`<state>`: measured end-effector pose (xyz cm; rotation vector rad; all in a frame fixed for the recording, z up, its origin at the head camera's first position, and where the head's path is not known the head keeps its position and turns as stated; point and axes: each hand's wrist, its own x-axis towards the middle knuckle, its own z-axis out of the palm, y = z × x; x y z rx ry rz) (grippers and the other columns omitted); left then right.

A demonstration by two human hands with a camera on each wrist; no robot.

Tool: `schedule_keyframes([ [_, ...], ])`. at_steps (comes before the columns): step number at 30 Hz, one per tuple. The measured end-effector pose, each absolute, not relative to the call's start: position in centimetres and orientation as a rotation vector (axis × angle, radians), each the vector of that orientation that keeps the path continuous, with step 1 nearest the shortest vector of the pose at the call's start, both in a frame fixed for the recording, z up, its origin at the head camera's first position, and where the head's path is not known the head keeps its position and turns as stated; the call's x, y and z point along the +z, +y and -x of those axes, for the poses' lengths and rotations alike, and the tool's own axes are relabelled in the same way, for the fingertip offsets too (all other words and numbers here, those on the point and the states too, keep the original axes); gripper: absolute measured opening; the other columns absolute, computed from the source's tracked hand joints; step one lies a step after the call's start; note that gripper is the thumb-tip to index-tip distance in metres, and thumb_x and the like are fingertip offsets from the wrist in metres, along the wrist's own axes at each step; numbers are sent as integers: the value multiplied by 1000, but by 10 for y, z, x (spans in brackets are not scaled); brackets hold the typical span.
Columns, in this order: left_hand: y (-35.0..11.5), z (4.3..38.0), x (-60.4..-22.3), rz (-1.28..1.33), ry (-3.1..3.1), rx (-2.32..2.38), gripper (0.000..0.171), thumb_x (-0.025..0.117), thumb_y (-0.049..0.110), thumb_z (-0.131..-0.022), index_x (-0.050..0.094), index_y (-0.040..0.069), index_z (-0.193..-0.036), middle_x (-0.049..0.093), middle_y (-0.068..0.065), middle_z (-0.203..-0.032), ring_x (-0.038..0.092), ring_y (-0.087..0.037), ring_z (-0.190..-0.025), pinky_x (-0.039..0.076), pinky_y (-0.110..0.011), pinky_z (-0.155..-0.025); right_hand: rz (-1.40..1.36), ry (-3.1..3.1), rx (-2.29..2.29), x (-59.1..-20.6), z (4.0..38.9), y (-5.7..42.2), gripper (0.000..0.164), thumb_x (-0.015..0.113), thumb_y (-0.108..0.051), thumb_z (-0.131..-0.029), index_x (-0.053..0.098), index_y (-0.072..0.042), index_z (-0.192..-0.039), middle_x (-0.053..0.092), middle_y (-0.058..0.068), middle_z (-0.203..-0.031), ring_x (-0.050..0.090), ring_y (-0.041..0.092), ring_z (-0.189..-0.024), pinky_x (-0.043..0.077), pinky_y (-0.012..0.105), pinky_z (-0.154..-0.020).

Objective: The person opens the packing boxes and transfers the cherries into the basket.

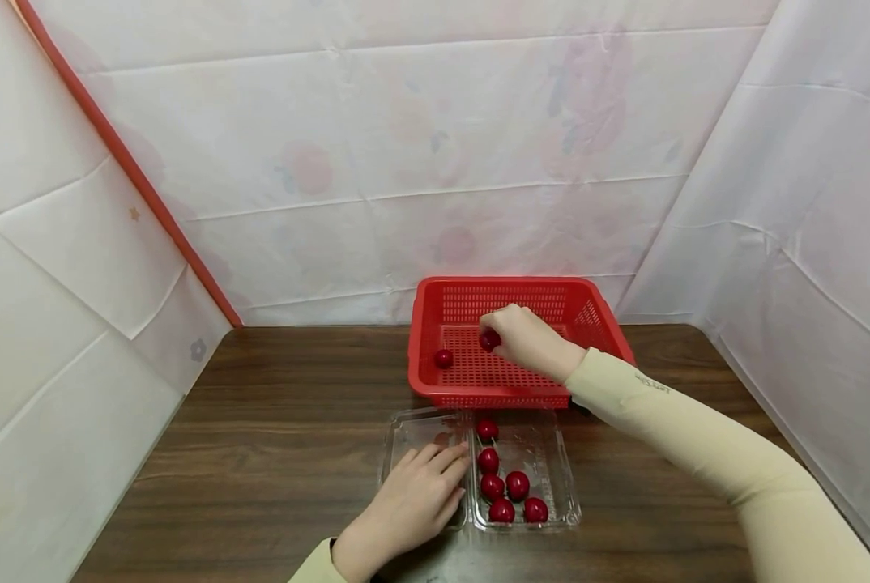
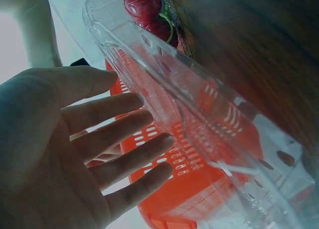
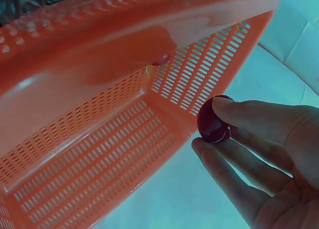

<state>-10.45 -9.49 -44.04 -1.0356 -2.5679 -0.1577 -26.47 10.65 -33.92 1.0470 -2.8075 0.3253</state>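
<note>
Dark-red and glossy, a round cherry (image 1: 489,340) is hanging from the pinching right hand (image 1: 531,337) over a red perforated plastic basket (image 1: 504,281), twelve o'clock from an open clear-plastic box (image 1: 548,453), in the head view. The left-wrist view is catching a green stem (image 2: 170,25), tiny from above, and the left hand (image 2: 55,154) spreading its fingers. The right-wrist view is baring thumb (image 3: 264,116) and fingertips (image 3: 201,145) gripping the cherry's sides, sensibly: likely light, firm, slippery, bruisable.
</note>
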Motion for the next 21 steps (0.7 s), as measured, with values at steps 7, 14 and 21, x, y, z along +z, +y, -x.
schedule_keyframes([
  [7, -94, 105, -442, 1040, -2569, -149, 33, 64, 33, -87, 66, 15, -115, 63, 0, -124, 58, -16, -102, 46, -33, -72, -1030, -2853, 320, -342, 274, 101, 18, 74, -3, -78, 71, -8, -94, 69, 4, -88, 64, 15, -78, 54, 31, -72],
  [14, -94, 105, -442, 1037, -2566, -151, 33, 64, 33, -86, 67, 15, -114, 63, 0, -124, 58, -16, -101, 45, -32, -72, -1020, -2897, 338, -343, 280, 93, 16, 72, -1, -79, 71, -9, -93, 69, 5, -87, 64, 14, -76, 54, 29, -69],
  [21, -93, 104, -442, 1034, -2563, -146, 34, 64, 33, -86, 66, 15, -115, 63, 0, -123, 58, -16, -101, 45, -32, -72, -1039, -2919, 332, -346, 291, 87, 15, 68, 4, -79, 70, -8, -87, 68, 7, -84, 62, 15, -74, 51, 29, -65],
])
